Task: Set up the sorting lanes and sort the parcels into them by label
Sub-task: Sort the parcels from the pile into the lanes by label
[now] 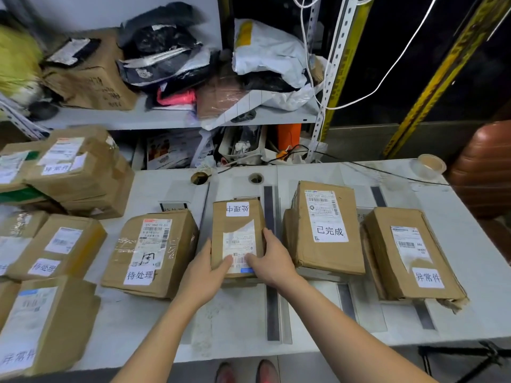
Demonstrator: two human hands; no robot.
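The 处理中 parcel [221,230] sits at the centre of the frame on the white worktop [243,327]. Its long axis runs straight away from the person toward the top of the frame. The left grip [206,272] and right grip [271,259] hold its near end between them, thumbs on the top face and fingers curled round the sides. The box therefore lies directly ahead of both hands and equally near to each. A push along that axis or a straight lift looks easier than a turn. Its white sticker reads 处理中 upside down at the far end, and a barcoded shipping label, its small print unreadable, lies under the thumbs. A dark strip [272,299] on the worktop runs just beside the box's right edge, seemingly a lane divider. Left of centre is the 待处理 parcel [177,244], with a hand-drawn mark on its shipping label. Right of centre is the 已完成 parcel [304,244], and further right the 异常件 parcel [381,244]. At the left edge of the frame a pile of boxes [91,236] looks unsorted, with stickers reading 异常件 and 待处理. A lane tag [172,207] behind the 待处理 parcel is mostly hidden.
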